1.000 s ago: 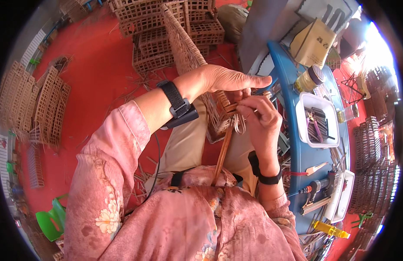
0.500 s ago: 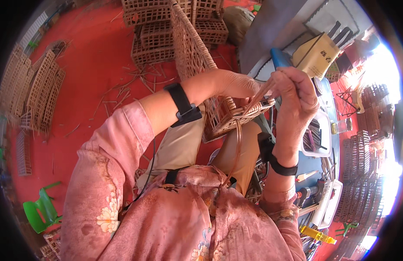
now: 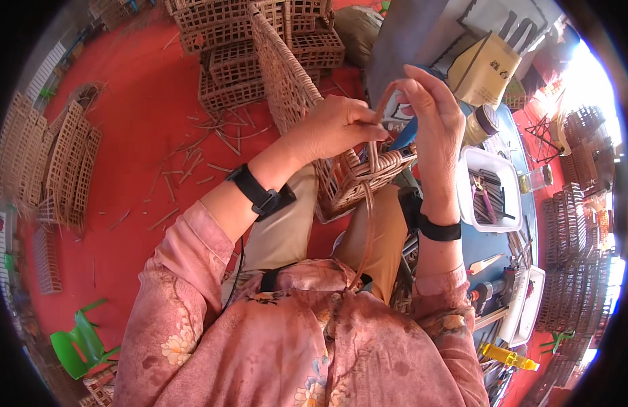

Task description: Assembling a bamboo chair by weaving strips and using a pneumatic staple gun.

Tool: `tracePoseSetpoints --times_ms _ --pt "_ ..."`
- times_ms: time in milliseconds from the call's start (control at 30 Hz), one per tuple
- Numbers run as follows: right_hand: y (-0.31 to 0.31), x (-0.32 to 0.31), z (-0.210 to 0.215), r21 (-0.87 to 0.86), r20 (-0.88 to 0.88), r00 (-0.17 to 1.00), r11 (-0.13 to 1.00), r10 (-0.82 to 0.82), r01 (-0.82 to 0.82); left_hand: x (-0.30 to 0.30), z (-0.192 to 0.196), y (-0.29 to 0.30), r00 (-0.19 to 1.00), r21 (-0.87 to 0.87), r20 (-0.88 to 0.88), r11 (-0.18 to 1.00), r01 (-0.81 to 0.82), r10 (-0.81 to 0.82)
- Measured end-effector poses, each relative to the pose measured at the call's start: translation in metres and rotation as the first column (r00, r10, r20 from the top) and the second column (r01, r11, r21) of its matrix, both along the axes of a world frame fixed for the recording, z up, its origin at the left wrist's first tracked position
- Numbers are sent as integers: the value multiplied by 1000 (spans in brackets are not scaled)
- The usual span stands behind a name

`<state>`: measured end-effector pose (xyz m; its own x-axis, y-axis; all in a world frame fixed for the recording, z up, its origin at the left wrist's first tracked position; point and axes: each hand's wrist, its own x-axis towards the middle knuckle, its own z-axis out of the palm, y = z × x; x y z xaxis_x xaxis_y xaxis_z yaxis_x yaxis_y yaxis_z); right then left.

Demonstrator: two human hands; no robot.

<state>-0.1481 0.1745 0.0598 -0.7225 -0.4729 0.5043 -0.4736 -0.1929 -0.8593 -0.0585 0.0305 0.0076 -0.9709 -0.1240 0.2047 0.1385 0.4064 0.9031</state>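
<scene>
Plainly, the bright red, smooth floor [image 3: 138,156] takes up most of my view, its edges lost in the dark curved rim. Tall stacks of brown lattice baskets [image 3: 572,251] at the far right bleach out in glare, too blurred to count. Nearer, a blue tabletop [image 3: 487,247] is partly covered by the person's right arm and by clutter.

A long, narrow basket of woven brown strips [image 3: 287,85], with a thick coiled rim, runs away from the person; its near end sits between the tan-trousered knees, and the left forearm and hand hide a stretch of its wall. Behind it, brown open-lattice baskets [image 3: 232,74] are cut off by the upper edge.

A yellow bag with dark straps [image 3: 482,71] bears dark printed characters, small and slanted. Below it, a white plastic tray with rounded corners [image 3: 467,197] holds dark thin rods and something purple. Beside the tray, a clear jar with a dark lid [image 3: 481,125] has its lower part behind the right hand.

That right hand [image 3: 433,119], raised, grasps a slim, flat brown strip [image 3: 385,102] at thumb and fingers; how firmly, I cannot tell. The left hand [image 3: 341,125], knuckles up, pinches it lower down, just above the basket's near end. A length of similar strip droops from the rim to the lap.
</scene>
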Motion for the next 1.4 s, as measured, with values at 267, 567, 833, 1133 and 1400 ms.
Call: tracePoseSetpoints --times_ms 267,567,833,1133,1400 --pt "50 24 -57 94 -80 986 984 -144 152 1 -25 -9 950 -575 -300 779 -248 82" --pt "62 76 -109 136 298 954 989 21 -64 -13 1 1 975 -744 121 668 -35 186" --pt "55 67 -78 359 -547 836 888 -51 289 -13 9 4 935 -791 250 611 47 252" --pt "55 66 -67 484 -536 844 819 -1 308 49 27 60 670 -566 -656 361 -742 348" --pt "57 60 -57 539 -323 941 836 97 99 65 0 79 835 -620 -508 585 -523 209"
